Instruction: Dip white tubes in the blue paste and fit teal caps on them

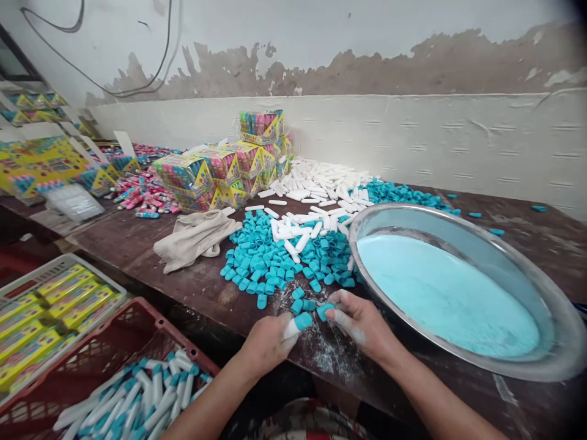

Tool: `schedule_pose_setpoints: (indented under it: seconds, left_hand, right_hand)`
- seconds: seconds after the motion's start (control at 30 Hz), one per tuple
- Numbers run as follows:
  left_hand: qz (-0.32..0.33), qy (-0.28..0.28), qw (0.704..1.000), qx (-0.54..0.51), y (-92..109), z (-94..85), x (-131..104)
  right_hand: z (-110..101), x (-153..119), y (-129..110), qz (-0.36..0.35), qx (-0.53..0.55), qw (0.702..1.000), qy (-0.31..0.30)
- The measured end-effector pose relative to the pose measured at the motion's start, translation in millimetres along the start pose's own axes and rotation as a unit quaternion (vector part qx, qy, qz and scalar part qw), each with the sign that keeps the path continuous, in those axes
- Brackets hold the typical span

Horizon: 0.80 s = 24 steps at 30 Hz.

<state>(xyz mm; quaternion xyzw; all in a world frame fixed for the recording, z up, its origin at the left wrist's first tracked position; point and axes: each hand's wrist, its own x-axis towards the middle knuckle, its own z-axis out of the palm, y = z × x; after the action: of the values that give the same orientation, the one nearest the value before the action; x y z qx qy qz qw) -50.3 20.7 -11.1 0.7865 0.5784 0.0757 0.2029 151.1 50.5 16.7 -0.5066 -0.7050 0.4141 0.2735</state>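
My left hand [266,343] is closed around a short white plastic tube [290,330] with a blue cap on its end. Between the fingers and thumb of my right hand [364,324] is a loose blue cap [323,311], close to the tube but apart from it. Powder whitens the fingertips of both hands. Just beyond them lie a few single caps [303,304] and a heap of blue caps [257,256]. White tubes [312,180] are piled behind, some resting on the caps. At right, a wide metal basin [518,269] holds light blue powder [440,299].
A crumpled cloth [195,238] lies left of the caps. Wrapped display boxes [220,165] are stacked near the wall, beside pink and blue filled tubes [147,189]. At lower left, a red crate [151,324] contains capped tubes, and a white crate [114,287] contains yellow boxes.
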Motion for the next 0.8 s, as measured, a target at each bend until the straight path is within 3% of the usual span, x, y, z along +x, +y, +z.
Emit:
schedule_pose_setpoints:
  seconds: [0.1, 0.33, 0.5, 0.6, 0.7, 0.8]
  left_hand:
    - [0.019, -0.026, 0.999, 0.032, 7, 0.8, -1]
    - [0.062, -0.065, 0.993, 0.074, 21, 2.9, -2]
    - [0.059, -0.072, 0.992, 0.089, 28, 4.9, 1]
    - [0.038, -0.071, 0.994, 0.077, 28, -4.6, -8]
    - [0.001, -0.076, 0.997, 0.031, 7, -22.5, -36]
    - [-0.12, -0.05, 0.991, -0.019, -44, -37.0, -86]
  right_hand:
    - [0, -9, -4, 0.029, 0.146, 0.987, -0.055]
    - [6, -15, -5, 0.078, 0.219, 0.964, -0.127]
    - [15, -16, -6, 0.1, 0.219, 0.965, -0.103]
    - [26, -19, -12, 0.081, 0.181, 0.973, -0.115]
    - [30, -24, -15, 0.077, 0.15, 0.976, -0.135]
    - [15, -28, -9, 0.102, 0.134, 0.981, -0.1]
